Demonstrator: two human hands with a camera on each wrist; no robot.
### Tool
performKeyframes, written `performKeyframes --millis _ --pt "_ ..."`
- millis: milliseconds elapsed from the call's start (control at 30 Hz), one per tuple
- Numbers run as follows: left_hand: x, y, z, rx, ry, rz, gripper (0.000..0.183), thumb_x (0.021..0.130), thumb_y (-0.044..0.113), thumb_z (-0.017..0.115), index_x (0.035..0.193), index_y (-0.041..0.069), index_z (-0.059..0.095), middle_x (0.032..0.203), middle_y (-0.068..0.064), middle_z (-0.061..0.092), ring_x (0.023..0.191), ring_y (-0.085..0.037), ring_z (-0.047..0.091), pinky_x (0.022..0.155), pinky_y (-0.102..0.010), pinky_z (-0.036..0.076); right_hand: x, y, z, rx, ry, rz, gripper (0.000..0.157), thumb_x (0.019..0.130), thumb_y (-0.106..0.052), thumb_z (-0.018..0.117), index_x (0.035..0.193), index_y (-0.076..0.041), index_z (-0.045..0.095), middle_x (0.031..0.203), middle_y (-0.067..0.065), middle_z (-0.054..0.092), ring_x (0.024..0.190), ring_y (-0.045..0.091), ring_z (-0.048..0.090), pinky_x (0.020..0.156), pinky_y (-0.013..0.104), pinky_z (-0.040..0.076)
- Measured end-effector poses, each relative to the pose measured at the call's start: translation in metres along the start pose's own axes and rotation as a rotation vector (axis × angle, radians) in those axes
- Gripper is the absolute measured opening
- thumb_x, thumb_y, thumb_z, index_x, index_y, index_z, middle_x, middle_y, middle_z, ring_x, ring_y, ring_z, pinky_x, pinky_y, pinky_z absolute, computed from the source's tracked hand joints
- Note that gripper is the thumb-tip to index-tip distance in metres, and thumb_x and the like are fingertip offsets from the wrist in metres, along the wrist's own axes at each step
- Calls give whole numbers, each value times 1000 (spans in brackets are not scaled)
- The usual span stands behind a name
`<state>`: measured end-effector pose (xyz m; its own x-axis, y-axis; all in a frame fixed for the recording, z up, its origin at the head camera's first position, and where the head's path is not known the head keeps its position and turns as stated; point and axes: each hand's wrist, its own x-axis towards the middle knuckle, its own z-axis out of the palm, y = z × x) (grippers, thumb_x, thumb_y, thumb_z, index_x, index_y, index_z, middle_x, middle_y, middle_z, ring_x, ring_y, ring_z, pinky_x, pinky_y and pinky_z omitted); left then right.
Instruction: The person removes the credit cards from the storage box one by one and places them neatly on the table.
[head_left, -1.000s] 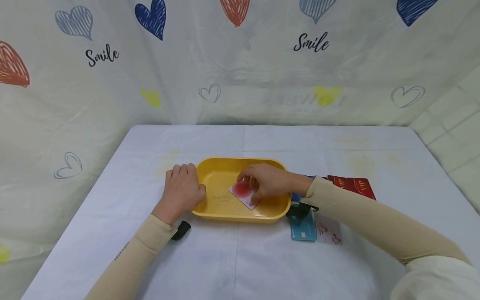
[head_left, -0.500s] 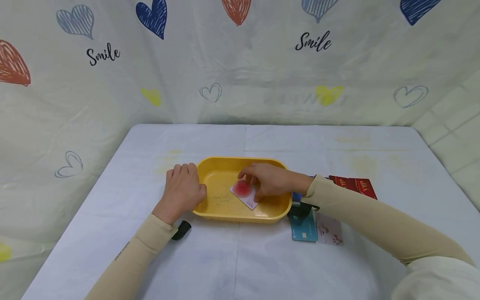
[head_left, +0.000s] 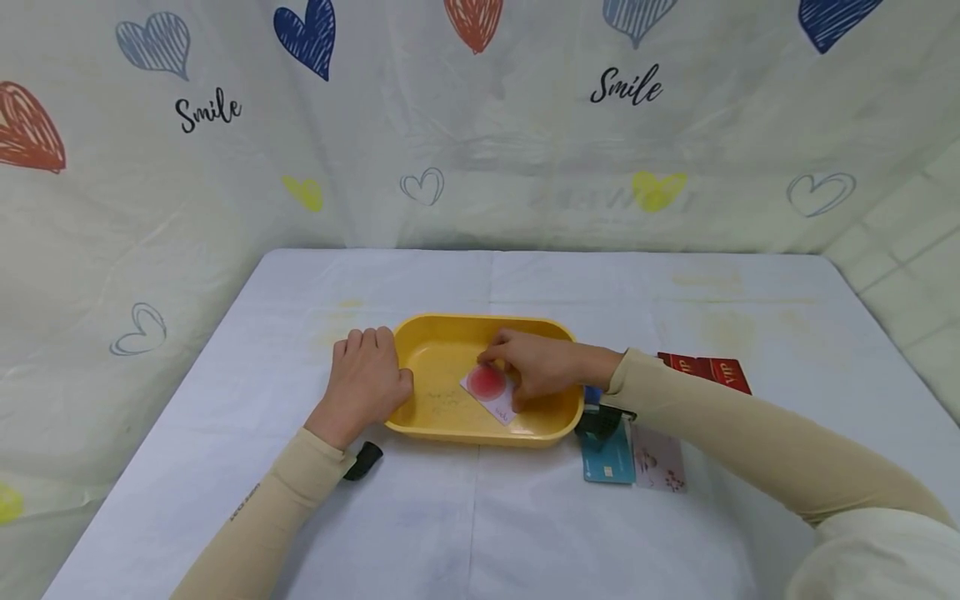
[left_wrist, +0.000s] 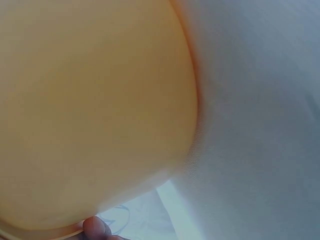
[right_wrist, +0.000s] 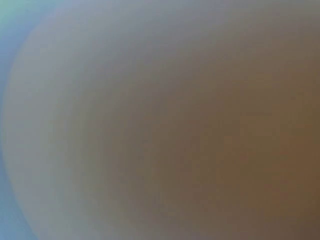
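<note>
My left hand [head_left: 367, 375] grips the left end of a yellow tray [head_left: 420, 354], thumb over the rim. In the left wrist view the tray's blurred yellow wall [left_wrist: 100, 115] fills much of the picture, with fingertips [left_wrist: 95, 227] at its rim below. Over the right half of the tray, my right hand [head_left: 536, 362] pinches a small white card [head_left: 498, 408] with a red round print, finger at its upper edge and thumb at its right side. The card is held at a slant over the tray's floor. The right wrist view is a brownish blur.
Beside the tray's right end lie a teal card [head_left: 609, 458], a pale pink card with small flowers [head_left: 658, 460] and red cards [head_left: 708, 371]; a blue one is partly hidden by my right wrist. A white cloth covers the table [head_left: 420, 525]; a heart-print curtain [head_left: 510, 125] hangs behind.
My right fingers have shifted slightly, the index finger closing onto the card's upper edge, and the card has turned and slid a little. The left hand and tray stay put.
</note>
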<state>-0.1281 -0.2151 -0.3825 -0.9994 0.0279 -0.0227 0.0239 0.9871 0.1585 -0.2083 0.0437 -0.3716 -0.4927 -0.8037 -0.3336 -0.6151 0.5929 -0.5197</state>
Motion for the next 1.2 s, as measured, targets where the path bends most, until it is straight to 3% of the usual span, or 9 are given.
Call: performKeyframes --millis 367,667,867,1200 --pt "0 0 0 -4 -7 -2 20 91 21 51 93 2 45 84 -13 46 85 -31 38 78 -40 26 -1 -1 1 41 -14 15 66 76 -18 90 133 -12 57 132 7 54 111 18 54 95 28 51" --pt "-1 0 0 -8 3 1 19 91 20 50 92 2 45 83 -12 46 84 -31 38 78 -40 26 0 0 2 122 -10 6 64 78 -12 88 131 -13 52 118 4 62 99 15 58 87 25 53" --pt "-2 1 0 -6 0 0 20 90 21 51 92 2 45 83 -12 46 84 -31 38 77 -40 26 -1 2 2 160 21 3 50 85 -9 80 128 -14 56 108 2 65 94 15 60 83 25 54" --pt "-2 2 0 -6 -4 -6 19 90 20 51 91 3 44 82 -12 46 84 -30 38 78 -39 26 -5 5 -1 216 72 -29 41 90 -11 74 128 -15 61 119 2 67 102 15 64 88 26 58"
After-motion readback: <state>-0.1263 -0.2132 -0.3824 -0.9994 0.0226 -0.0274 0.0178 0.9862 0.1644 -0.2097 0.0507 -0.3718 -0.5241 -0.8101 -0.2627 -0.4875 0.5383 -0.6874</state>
